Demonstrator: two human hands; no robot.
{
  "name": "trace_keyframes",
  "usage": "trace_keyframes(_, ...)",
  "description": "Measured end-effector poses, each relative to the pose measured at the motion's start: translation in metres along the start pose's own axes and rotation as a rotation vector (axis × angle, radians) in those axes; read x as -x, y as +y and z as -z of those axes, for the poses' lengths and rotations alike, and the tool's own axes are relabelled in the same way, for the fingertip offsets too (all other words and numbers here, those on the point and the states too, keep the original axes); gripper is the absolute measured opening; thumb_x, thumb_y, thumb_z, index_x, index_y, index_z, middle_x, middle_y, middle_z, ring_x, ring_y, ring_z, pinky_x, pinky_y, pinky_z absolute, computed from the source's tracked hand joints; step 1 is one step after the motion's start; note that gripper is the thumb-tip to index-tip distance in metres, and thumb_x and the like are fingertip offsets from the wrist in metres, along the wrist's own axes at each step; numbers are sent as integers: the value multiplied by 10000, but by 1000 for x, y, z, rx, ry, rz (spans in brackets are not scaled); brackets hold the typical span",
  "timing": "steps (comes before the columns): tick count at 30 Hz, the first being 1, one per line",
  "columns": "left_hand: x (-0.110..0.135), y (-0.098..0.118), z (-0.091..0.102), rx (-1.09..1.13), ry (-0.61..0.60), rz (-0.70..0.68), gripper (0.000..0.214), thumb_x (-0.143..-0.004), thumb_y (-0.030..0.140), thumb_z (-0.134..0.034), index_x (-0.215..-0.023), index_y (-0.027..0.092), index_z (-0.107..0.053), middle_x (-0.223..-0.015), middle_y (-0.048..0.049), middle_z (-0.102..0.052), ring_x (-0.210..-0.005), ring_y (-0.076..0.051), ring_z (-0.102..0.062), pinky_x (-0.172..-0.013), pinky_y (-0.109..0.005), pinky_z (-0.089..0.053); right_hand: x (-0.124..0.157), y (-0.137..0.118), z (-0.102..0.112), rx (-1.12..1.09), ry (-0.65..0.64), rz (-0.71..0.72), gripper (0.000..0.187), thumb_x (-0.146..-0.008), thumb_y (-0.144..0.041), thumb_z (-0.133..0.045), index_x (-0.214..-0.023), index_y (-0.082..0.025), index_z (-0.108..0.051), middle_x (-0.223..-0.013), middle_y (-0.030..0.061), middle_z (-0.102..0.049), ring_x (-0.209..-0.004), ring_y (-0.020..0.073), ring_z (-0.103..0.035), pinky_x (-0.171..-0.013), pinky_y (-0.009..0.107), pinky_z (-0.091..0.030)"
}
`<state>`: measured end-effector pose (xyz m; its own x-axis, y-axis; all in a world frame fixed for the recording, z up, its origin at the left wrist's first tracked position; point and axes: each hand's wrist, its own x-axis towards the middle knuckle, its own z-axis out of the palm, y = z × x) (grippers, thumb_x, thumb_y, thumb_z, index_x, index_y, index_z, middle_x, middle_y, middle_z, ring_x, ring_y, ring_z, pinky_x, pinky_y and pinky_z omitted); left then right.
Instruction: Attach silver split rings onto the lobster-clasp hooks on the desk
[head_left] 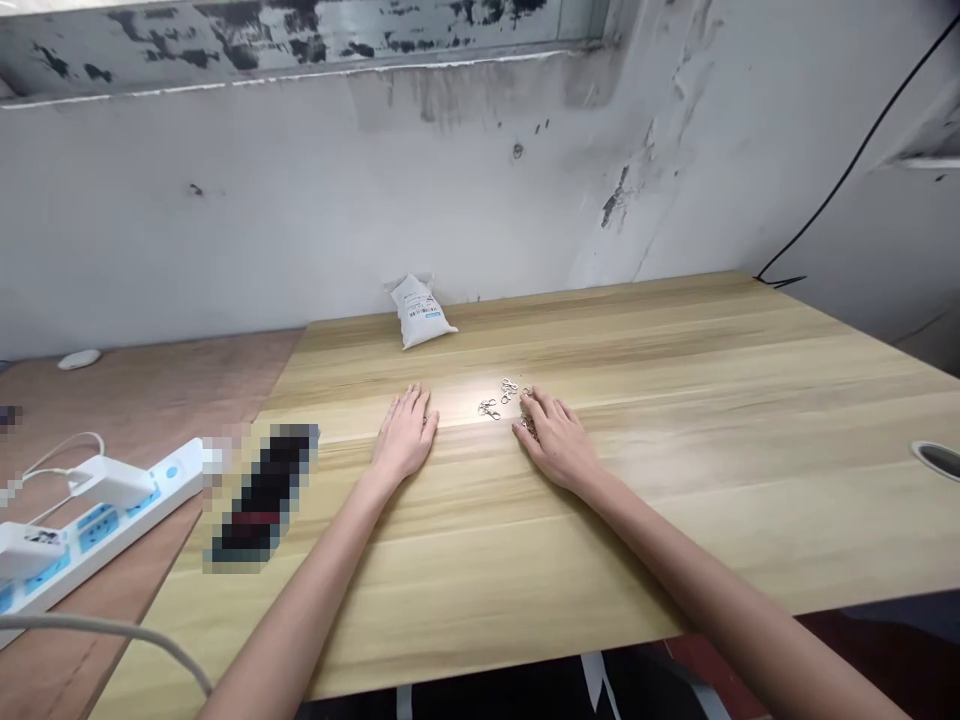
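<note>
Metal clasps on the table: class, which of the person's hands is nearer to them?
Right. The right hand has its fingertips at the edge of the clasps; the left hand lies flat on the table, apart, on their other side.

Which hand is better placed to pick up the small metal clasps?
Right, probably: the right hand lies against the metal clasps, while the left hand rests flat, apart from them.
</note>
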<state>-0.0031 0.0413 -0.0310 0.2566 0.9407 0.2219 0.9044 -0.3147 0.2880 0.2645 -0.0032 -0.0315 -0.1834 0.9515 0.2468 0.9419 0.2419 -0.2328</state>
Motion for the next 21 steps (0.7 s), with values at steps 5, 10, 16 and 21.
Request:
trace_keyframes(5, -7, 22, 5, -39, 68, -223, 400, -952, 325, -444, -1311, 176, -538, -1471, -142, -472, -1386, -284, -406, -1151, -500, -307, -1, 0, 0, -21, 70, 12, 453, -966, -397, -396, -1330, -149, -505, -1419, 163, -499, -1300, 280, -466, -1067, 439, -361)
trace_keyframes(10, -19, 50, 2, -88, 122, -446, 241, -966, 277, -459, -1044, 240, -684, -1342, -84, -603, -1321, -268, -483, -1175, -536, -223, 7, -3, 0, 19, 82, -79, 592, -964, -428, -394, -1431, -66, -394, -1444, 194, -471, -1297, 293, -469, -1072, 427, -365)
trace_keyframes(16, -24, 52, 1, -44, 104, -484, 215, -948, 214, -489, -871, 231, -689, -1285, -67, -634, -1301, -264, -496, -1171, -536, -231, 31, -14, 5, 93, 56, -45, 535, -986, -385, -362, -1384, -43, -467, -1436, 217, -477, -1355, 319, -408, -1127, 451, -298)
trace_keyframes(21, -10, 45, 9, 154, 53, -404, 181, -954, 259, -498, -912, 210, -667, -1298, -81, -596, -1285, -259, -480, -1064, -479, -381, 31, -21, 19, -70, 135, 41, 470, -967, -369, -436, -1375, -141, -481, -1435, 188, -473, -1321, 318, -438, -1082, 517, -350)
